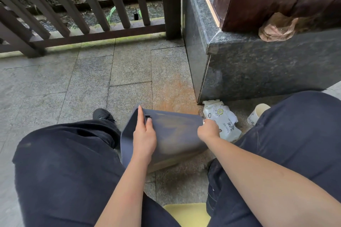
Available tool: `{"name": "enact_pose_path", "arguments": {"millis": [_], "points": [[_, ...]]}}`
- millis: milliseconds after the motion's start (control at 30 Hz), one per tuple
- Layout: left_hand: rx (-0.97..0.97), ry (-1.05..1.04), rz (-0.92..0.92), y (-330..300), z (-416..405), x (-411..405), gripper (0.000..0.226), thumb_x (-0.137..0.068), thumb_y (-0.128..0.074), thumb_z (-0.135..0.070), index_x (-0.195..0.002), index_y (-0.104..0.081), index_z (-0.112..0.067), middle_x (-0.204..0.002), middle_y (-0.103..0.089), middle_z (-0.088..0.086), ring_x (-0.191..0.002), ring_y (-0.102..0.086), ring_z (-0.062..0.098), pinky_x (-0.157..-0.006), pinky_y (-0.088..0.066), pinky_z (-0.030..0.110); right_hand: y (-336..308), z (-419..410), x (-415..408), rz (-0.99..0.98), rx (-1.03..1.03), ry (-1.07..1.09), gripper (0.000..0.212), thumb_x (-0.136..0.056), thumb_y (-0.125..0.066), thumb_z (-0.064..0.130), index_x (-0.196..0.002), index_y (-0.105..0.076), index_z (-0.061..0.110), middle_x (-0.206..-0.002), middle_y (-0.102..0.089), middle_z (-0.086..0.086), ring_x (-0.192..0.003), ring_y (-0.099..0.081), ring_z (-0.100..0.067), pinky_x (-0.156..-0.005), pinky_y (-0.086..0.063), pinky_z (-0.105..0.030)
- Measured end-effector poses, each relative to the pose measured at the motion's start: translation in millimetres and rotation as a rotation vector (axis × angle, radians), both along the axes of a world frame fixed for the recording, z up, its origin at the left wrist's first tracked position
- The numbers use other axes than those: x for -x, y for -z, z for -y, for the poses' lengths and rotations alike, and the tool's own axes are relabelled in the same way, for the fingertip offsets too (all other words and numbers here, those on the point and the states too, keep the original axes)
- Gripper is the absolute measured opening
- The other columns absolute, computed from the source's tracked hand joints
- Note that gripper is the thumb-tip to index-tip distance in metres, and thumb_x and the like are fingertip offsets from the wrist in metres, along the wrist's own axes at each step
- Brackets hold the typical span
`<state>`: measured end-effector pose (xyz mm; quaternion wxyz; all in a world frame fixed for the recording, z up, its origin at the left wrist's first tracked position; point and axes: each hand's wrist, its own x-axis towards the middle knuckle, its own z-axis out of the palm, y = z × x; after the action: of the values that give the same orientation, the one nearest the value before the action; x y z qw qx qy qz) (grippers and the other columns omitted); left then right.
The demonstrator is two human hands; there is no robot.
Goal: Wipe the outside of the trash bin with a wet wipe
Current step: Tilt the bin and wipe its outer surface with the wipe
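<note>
On the left, a black shoe [102, 114] sits on the stone floor [55, 86], and a dark knee is near it.

In the middle, the bin [177, 134] lies on its side on the floor, between the person's legs. Its long way runs left to right. The open mouth points left and the bottom points right.

The left hand [144, 134] rests on the bin near the mouth. Its fingers look mostly straight, with one along the rim and one by a small slot. It seems to press the bin more than grab it.

The right hand [208, 129] is at the bin's right end, at the bottom edge. Its fingers are curled, and a tiny white bit shows at the tips. It may be the wipe, but it is too small to be sure.

Just right of that lies the white wipe pack [221, 121]. Farther right, a paper cup [258, 112] stands by the other knee.

What could go wrong? The bin is only pressed, so a hard rub could make it roll or slide away. The right arm could also bump the cup and tip it.
</note>
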<state>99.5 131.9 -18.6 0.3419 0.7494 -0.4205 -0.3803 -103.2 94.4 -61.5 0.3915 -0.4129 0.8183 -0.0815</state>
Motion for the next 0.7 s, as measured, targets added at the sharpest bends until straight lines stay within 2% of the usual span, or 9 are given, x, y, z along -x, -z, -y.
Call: {"name": "enact_pose_path", "arguments": {"millis": [167,300,400,433,467,533,567,633,700], "points": [[-0.014,-0.016,-0.035,3,-3,0,0.052,-0.103,-0.038,-0.037,-0.143,-0.017,-0.064,-0.124,-0.035,-0.032,-0.109,-0.035,-0.006,-0.087,-0.027,0.019,5,-3,-4,-0.021,-0.038,-0.091,0.047,-0.092,-0.043,0.003,-0.140,-0.047,0.004,-0.141,-0.049,-0.017,-0.126,-0.049,-0.035,-0.095,-0.044,-0.035],[-0.036,0.007,-0.024,1,0,-2,0.051,-0.103,-0.037,-0.040,-0.140,-0.016,-0.068,-0.118,-0.029,-0.049,-0.110,-0.033,-0.011,-0.090,-0.026,0.020,10,0,-1,-0.017,-0.040,-0.084,0.051,-0.093,-0.042,0.002,-0.143,-0.045,0.008,-0.142,-0.048,-0.017,-0.128,-0.048,-0.035,-0.099,-0.041,-0.036],[-0.038,0.027,0.013,1,4,-3,0.052,-0.102,-0.036,-0.038,-0.143,-0.017,-0.062,-0.092,-0.037,-0.063,-0.083,-0.040,-0.027,-0.074,-0.027,0.001,12,1,-4,-0.021,-0.048,-0.123,0.048,-0.093,-0.041,0.003,-0.140,-0.044,0.008,-0.139,-0.047,-0.016,-0.123,-0.049,-0.036,-0.094,-0.043,-0.038],[-0.032,0.022,0.018,0,5,-2,0.052,-0.102,-0.036,-0.037,-0.144,-0.017,-0.062,-0.089,-0.038,-0.062,-0.081,-0.041,-0.026,-0.070,-0.028,-0.001,12,2,-7,-0.029,-0.044,-0.154,0.051,-0.093,-0.041,0.003,-0.143,-0.039,0.009,-0.141,-0.044,-0.014,-0.124,-0.048,-0.036,-0.093,-0.044,-0.040],[-0.029,0.008,0.014,-1,7,-1,0.053,-0.102,-0.036,-0.037,-0.144,-0.017,-0.062,-0.097,-0.039,-0.059,-0.086,-0.039,-0.022,-0.073,-0.028,0.002,11,3,-10,-0.035,-0.028,-0.192,0.055,-0.092,-0.040,0.002,-0.146,-0.034,0.010,-0.145,-0.040,-0.012,-0.126,-0.046,-0.036,-0.093,-0.043,-0.041],[-0.036,-0.018,-0.004,0,12,-2,0.053,-0.102,-0.036,-0.037,-0.145,-0.017,-0.061,-0.117,-0.038,-0.038,-0.104,-0.035,-0.010,-0.085,-0.028,0.016,9,5,-22,-0.015,0.046,-0.299,0.064,-0.090,-0.038,-0.001,-0.151,-0.026,0.013,-0.156,-0.027,-0.004,-0.136,-0.035,-0.034,-0.098,-0.040,-0.040],[-0.046,-0.021,-0.001,1,14,-3,0.054,-0.102,-0.036,-0.036,-0.147,-0.018,-0.059,-0.120,-0.038,-0.031,-0.105,-0.036,-0.008,-0.086,-0.027,0.019,6,5,-30,0.031,0.096,-0.358,0.068,-0.088,-0.037,-0.004,-0.152,-0.024,0.015,-0.161,-0.018,0.002,-0.142,-0.026,-0.031,-0.101,-0.038,-0.039],[-0.049,-0.009,0.026,0,17,-4,0.057,-0.100,-0.036,-0.031,-0.149,-0.019,-0.054,-0.110,-0.045,-0.033,-0.088,-0.042,-0.020,-0.076,-0.030,0.008,-3,6,-48,0.162,0.216,-0.461,0.075,-0.085,-0.035,-0.011,-0.153,-0.025,0.019,-0.162,-0.011,0.011,-0.148,-0.015,-0.028,-0.105,-0.036,-0.037],[-0.040,0.015,0.052,-1,18,-5,0.062,-0.096,-0.036,-0.025,-0.151,-0.022,-0.050,-0.084,-0.049,-0.030,-0.064,-0.047,-0.025,-0.057,-0.033,0.000,-17,7,-67,0.284,0.353,-0.556,0.078,-0.082,-0.036,-0.014,-0.151,-0.030,0.021,-0.161,-0.017,0.013,-0.148,-0.017,-0.023,-0.109,-0.035,-0.036]]}}
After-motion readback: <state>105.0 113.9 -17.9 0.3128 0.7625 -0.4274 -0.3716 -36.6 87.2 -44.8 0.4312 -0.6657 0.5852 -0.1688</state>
